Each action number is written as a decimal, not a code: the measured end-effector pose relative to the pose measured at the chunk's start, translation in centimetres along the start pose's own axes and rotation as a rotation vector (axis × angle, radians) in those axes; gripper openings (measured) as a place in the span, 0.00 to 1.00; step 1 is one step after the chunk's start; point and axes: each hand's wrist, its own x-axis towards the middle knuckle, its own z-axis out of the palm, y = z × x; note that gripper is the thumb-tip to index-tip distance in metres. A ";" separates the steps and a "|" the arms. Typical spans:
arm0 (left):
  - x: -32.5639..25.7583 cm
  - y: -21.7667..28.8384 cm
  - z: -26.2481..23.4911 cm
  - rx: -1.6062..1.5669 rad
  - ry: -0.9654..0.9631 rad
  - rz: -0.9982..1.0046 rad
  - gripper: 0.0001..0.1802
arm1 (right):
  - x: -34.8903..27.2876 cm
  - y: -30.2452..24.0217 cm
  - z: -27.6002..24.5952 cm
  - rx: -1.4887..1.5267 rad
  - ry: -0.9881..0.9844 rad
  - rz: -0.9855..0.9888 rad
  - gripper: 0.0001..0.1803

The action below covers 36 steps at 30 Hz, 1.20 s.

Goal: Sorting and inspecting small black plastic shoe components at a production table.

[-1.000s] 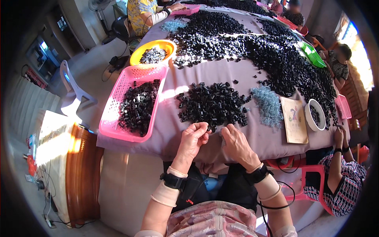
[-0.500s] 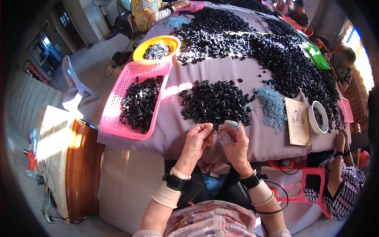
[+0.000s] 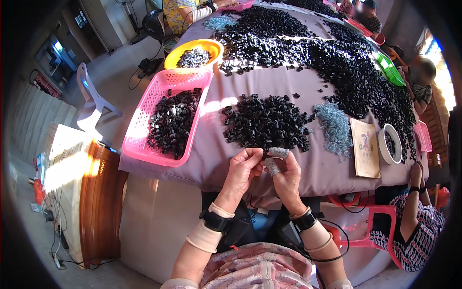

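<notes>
Both hands have drawn back from the near pile since a second ago, when they reached into its edge; they now sit together at the near edge of the table (image 3: 288, 91). Left hand (image 3: 244, 166): fingers curled shut, pinching a small black part (image 3: 264, 154) against the right hand's fingertips. Right hand (image 3: 284, 168): thumb and forefinger wrapped in grey tape, closed on the same part. Pile of black parts (image 3: 264, 123): just beyond the hands, near the table's near edge. Pink basket (image 3: 139, 139): at the table's left edge, holding loose black parts. Yellow bowl (image 3: 207, 45): behind the basket, holding grey metal pieces. White bowl (image 3: 382, 144): at the right edge, a few dark parts inside. Heap of pale springs (image 3: 334, 127): between pile and a printed card (image 3: 364, 147). Green basket (image 3: 390, 70): far right, contents unclear. Another person's hand (image 3: 416, 171): at the table's right corner.
</notes>
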 end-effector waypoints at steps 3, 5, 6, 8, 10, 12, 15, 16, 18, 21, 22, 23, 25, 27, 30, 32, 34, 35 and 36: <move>-0.1 -0.1 0.0 0.015 0.024 -0.004 0.06 | 0.0 -0.6 0.1 -0.126 0.037 -0.050 0.17; 0.0 -0.2 -0.2 0.040 0.005 0.029 0.06 | 0.0 -0.1 0.0 -0.115 0.038 -0.031 0.16; -0.1 -0.2 -0.2 0.040 0.006 0.029 0.06 | 0.0 0.1 -0.1 -0.104 0.039 -0.014 0.16; -0.1 -0.2 -0.1 0.059 0.003 0.033 0.06 | -0.1 0.4 0.1 -0.076 0.062 -0.043 0.16; -0.2 -0.1 0.0 0.066 0.002 0.029 0.06 | -0.2 0.8 0.0 -0.049 0.086 -0.070 0.16; -0.2 0.1 0.1 0.074 -0.001 0.023 0.06 | 0.0 1.2 -0.4 -0.221 0.060 -0.171 0.17; -0.3 0.5 -0.1 0.066 -0.047 -0.020 0.06 | 0.1 0.2 -0.4 -0.300 0.030 -0.182 0.18; -0.2 0.5 -0.1 0.047 -0.053 -0.037 0.06 | 0.2 0.0 -0.4 -0.301 0.031 -0.181 0.18; -0.2 0.4 -0.3 0.030 -0.057 -0.052 0.07 | 0.2 0.0 -0.4 -0.325 0.031 -0.229 0.18; -0.3 0.0 -0.3 0.052 -0.031 -0.022 0.06 | -0.1 0.2 -0.7 -0.522 0.013 -0.371 0.18; -0.2 0.0 -0.3 0.044 -0.030 -0.015 0.06 | -0.1 0.2 -0.8 -0.523 0.014 -0.370 0.18; -0.2 -0.1 -0.3 0.037 -0.029 -0.007 0.06 | -0.1 0.2 -0.9 -0.570 -0.006 -0.430 0.19; 0.0 -0.1 -0.5 0.046 -0.044 -0.012 0.06 | 0.0 0.2 -1.0 -0.617 -0.027 -0.489 0.19; 0.0 -0.1 -0.5 0.053 -0.057 -0.017 0.06 | 0.0 0.4 -1.0 -0.610 -0.042 -0.445 0.21; 0.0 -0.1 -0.5 0.047 -0.041 -0.028 0.06 | 0.0 0.3 -1.0 -0.580 -0.052 -0.465 0.21; 0.1 -0.1 -0.6 0.060 -0.059 -0.043 0.06 | 0.1 0.6 -1.1 -0.584 -0.054 -0.472 0.22; 0.0 -0.1 -0.6 0.060 -0.057 -0.045 0.06 | 0.1 0.8 -1.2 -0.589 -0.056 -0.480 0.23; 0.0 -0.1 -0.7 0.060 -0.054 -0.046 0.06 | 0.0 0.8 -1.3 -0.578 -0.061 -0.452 0.23; 0.0 -0.1 -0.7 0.060 -0.053 -0.046 0.06 | 0.0 0.9 -1.3 -0.568 -0.066 -0.424 0.24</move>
